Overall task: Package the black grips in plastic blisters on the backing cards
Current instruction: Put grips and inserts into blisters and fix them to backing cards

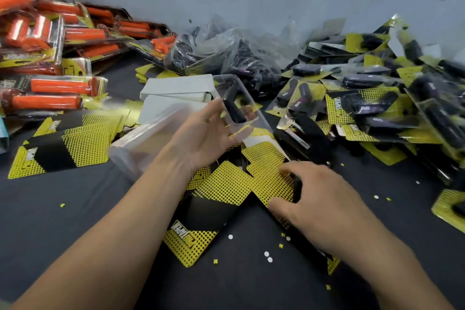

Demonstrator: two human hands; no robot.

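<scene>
My left hand (pixel 206 133) holds a clear plastic blister (pixel 241 98) up off the table, fingers curled round its near edge. A black grip (pixel 232 108) lies inside the blister. My right hand (pixel 319 199) rests lower right on a yellow-and-black backing card (pixel 271 173), its fingers curled round the card's right edge. Another backing card (pixel 201 224) lies flat under my left forearm.
Packaged black grips (pixel 377 98) are heaped at the right. Packaged orange grips (pixel 50 40) are piled at the left. A clear bag of loose black grips (pixel 226 53) sits at the back by the wall. More backing cards (pixel 63 146), white card backs (pixel 176 90) and a stack of empty blisters (pixel 146 138) lie in between.
</scene>
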